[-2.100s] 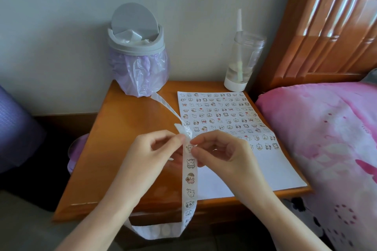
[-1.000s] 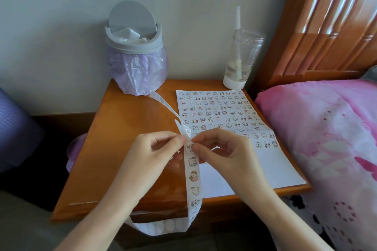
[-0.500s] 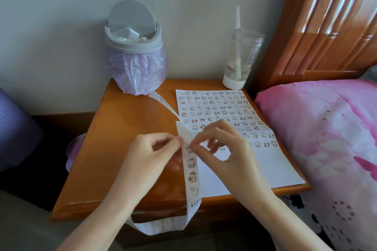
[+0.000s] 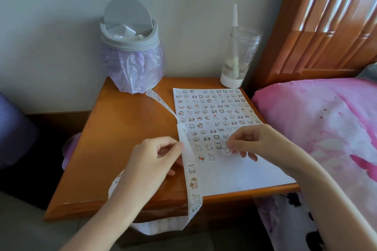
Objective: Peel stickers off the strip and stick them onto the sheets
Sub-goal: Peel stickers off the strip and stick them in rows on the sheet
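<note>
White strip (image 4: 191, 177) of cartoon stickers; one round sticker (image 4: 226, 150) over sheet (image 4: 234, 175)

Right of the nightstand (image 4: 122, 128) the headboard (image 4: 326, 26) and pink bedding (image 4: 326, 118) run out of view, below its front edge the sticker strip (image 4: 191, 169) loops behind the left forearm (image 4: 114, 216), and the drawings on the sheet (image 4: 234, 175) atop it are too small to read.

Bin (image 4: 130, 47), bottle (image 4: 238, 57) on nightstand (image 4: 114, 138); pink bedding (image 4: 326, 128).
</note>
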{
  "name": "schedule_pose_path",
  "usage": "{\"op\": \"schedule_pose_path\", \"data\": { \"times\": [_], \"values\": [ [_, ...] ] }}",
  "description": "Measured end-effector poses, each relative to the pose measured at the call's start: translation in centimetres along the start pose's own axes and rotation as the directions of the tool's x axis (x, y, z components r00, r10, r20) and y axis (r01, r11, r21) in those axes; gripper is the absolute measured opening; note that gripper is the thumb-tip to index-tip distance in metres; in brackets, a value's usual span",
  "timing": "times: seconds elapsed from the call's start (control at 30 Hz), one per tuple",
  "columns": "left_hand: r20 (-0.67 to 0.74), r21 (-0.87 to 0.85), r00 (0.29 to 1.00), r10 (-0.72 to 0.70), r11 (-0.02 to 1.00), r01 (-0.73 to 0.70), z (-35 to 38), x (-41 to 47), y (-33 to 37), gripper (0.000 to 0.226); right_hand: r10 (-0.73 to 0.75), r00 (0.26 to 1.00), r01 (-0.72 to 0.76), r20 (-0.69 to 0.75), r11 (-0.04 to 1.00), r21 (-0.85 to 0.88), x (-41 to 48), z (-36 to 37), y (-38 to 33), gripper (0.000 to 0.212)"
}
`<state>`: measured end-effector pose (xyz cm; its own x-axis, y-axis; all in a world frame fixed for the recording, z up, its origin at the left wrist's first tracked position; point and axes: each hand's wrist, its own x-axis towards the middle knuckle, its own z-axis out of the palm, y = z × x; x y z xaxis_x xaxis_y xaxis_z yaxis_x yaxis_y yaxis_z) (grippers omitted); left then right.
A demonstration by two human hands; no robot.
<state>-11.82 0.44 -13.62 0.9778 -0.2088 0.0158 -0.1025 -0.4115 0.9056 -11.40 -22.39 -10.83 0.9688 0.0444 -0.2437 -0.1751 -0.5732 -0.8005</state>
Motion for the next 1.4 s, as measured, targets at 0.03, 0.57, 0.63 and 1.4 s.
{"op": "schedule_pose_path", "data": {
  "times": [0.03,0.57,0.63,1.4],
  "values": [
    [0.0,0.009,1.0,0.0,1.0,0.0,0.1,0.0,-0.1,0.014,-0.002,1.0,0.002,0.009,1.0,-0.011,0.1,0.2,0.1,0.007],
    [0.001,0.073,1.0,-0.01,0.997,0.01,0.2,0.2,-1.2,0.014,-0.037,0.999,0.036,-0.03,0.999,-0.037,0.6,1.2,0.6,0.003],
    [0.002,0.083,1.0,-0.009,0.997,0.009,0.2,0.2,-1.2,0.014,-0.039,0.999,0.038,-0.036,0.999,-0.039,0.6,1.3,0.6,0.004],
    [0.006,0.102,1.0,0.005,0.995,-0.005,0.2,0.1,-1.2,0.012,-0.082,0.991,0.07,-0.11,0.991,-0.11,1.3,2.2,1.7,0.006]
  ]
}}
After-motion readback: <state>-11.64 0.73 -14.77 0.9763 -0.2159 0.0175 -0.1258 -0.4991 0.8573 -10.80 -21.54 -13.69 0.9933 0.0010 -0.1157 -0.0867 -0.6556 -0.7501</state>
